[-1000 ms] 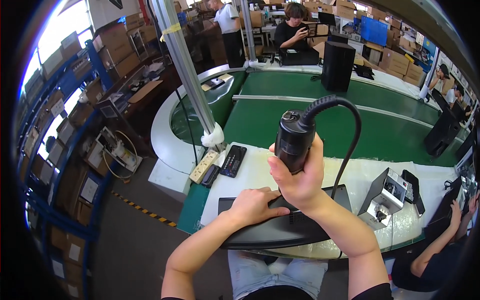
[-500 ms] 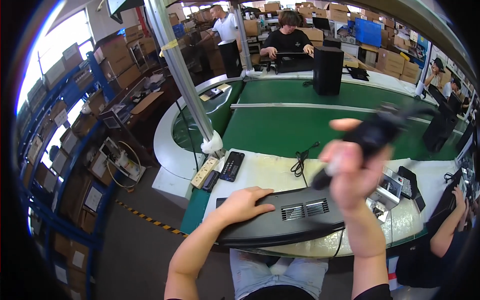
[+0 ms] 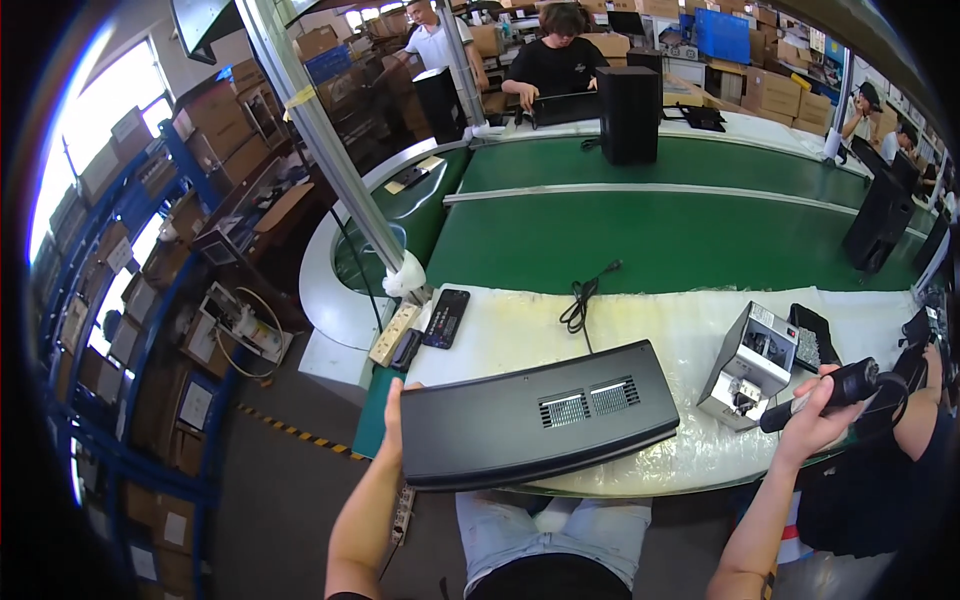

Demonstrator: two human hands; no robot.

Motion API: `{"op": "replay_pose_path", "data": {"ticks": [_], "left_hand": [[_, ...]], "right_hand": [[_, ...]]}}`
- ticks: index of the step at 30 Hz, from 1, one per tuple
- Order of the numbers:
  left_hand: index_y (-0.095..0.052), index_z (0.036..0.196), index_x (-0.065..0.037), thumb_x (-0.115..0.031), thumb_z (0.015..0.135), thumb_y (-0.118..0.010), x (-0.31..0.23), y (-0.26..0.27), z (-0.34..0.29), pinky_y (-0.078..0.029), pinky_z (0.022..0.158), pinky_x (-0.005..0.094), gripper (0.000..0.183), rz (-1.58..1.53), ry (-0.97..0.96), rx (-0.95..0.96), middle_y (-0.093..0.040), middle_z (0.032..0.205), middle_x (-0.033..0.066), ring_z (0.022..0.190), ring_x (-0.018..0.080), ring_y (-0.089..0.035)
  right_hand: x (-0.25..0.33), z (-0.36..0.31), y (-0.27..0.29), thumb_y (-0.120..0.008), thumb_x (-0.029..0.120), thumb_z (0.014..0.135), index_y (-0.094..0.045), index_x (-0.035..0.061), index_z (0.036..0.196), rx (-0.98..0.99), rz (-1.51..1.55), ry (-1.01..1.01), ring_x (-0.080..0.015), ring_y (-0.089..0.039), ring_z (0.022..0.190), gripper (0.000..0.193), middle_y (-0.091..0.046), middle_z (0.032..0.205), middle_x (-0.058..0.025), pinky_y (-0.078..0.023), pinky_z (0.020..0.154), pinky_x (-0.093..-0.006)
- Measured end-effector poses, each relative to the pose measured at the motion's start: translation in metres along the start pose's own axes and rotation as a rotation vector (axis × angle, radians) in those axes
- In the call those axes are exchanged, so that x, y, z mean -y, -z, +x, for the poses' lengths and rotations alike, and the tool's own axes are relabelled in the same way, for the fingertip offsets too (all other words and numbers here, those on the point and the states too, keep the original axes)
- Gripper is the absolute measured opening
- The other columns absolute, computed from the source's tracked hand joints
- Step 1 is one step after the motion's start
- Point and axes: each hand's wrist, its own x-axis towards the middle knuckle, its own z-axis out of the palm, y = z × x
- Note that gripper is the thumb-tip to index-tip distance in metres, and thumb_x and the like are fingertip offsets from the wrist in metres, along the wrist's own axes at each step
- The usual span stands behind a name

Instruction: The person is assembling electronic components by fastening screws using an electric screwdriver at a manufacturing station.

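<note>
A long black housing (image 3: 500,420) with two slotted vents lies tilted across the near edge of the white-topped bench. My left hand (image 3: 394,425) grips its left end, fingers on the outer side and partly hidden behind it. At the right, my right hand (image 3: 812,425) is closed around a black electric screwdriver (image 3: 850,383), held off the bench with its cord trailing at the rear end. Just left of that hand stands a silver screw feeder (image 3: 752,360). Behind the housing a coiled black power cord (image 3: 578,305) rests on the bench.
A dark phone-like device (image 3: 446,318) and a cream power strip (image 3: 396,335) sit at the bench's left. Past the bench runs a green conveyor (image 3: 640,240), with a black speaker (image 3: 630,115) on its far lane. A metal post (image 3: 320,140) rises at left. A co-worker (image 3: 900,450) sits close at right.
My right hand has swung right and down with the screwdriver, from above the housing to beside the screw feeder. My left hand has moved from the housing's top to its left end, and the housing is turned.
</note>
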Motion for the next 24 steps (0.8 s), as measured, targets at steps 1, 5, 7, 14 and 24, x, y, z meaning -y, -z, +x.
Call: {"op": "replay_pose_path", "data": {"ticks": [1, 5, 7, 14, 24], "left_hand": [[-0.055, 0.078, -0.008, -0.051, 0.1, -0.032, -0.017, -0.01, 0.002, -0.036, 0.054, 0.0234, 0.054, 0.265, -0.016, -0.123, -0.055, 0.071, -0.0013, 0.063, 0.0066, -0.047], [-0.06, 0.085, -0.006, -0.051, 0.099, -0.032, -0.082, -0.049, 0.003, -0.04, 0.056, 0.0243, 0.055, 0.314, 0.009, -0.31, -0.054, 0.068, -0.0006, 0.061, 0.0087, -0.049], [-0.056, 0.076, -0.006, -0.052, 0.099, -0.03, -0.102, -0.045, 0.006, -0.042, 0.062, 0.0299, 0.058, 0.261, 0.002, -0.125, -0.055, 0.069, 0.0044, 0.065, 0.015, -0.05], [-0.055, 0.062, -0.001, -0.049, 0.098, -0.025, -0.158, -0.084, 0.015, -0.036, 0.055, 0.0296, 0.067, 0.725, -0.202, 0.111, -0.056, 0.061, 0.0066, 0.058, 0.0145, -0.049], [-0.055, 0.087, 0.004, -0.028, 0.1, -0.043, -0.183, -0.304, 0.049, -0.041, 0.06, 0.0384, 0.037, 1.395, -0.261, 0.287, -0.051, 0.061, 0.0143, 0.059, 0.0197, -0.05]], "right_hand": [[-0.005, -0.003, 0.004, -0.052, 0.008, 0.095, -0.039, -0.0029, 0.119, 0.035, 0.028, 0.026, -0.0119, -0.056, 0.068, 0.029, -0.06, 0.105, -0.0115, -0.046, 0.064, -0.0258], [0.001, 0.001, 0.012, -0.052, 0.008, 0.095, -0.039, -0.0028, 0.12, -0.011, -0.02, 0.055, -0.0126, -0.058, 0.069, 0.03, -0.061, 0.111, -0.0156, -0.047, 0.064, -0.026], [0.001, 0.0, 0.013, -0.05, 0.006, 0.095, -0.038, -0.0021, 0.121, -0.004, 0.028, 0.043, -0.0131, -0.058, 0.068, 0.03, -0.06, 0.111, -0.0167, -0.047, 0.066, -0.0267], [-0.008, 0.001, 0.011, -0.053, 0.008, 0.094, -0.033, -0.0032, 0.124, 0.005, 0.074, 0.078, -0.0145, -0.058, 0.066, 0.038, -0.06, 0.111, -0.0186, -0.05, 0.065, -0.0284], [-0.04, 0.014, -0.019, -0.056, 0.005, 0.091, -0.031, 0.0021, 0.124, 0.036, 0.131, 0.038, -0.013, -0.059, 0.066, 0.041, -0.058, 0.103, -0.0131, -0.05, 0.062, -0.025]]}}
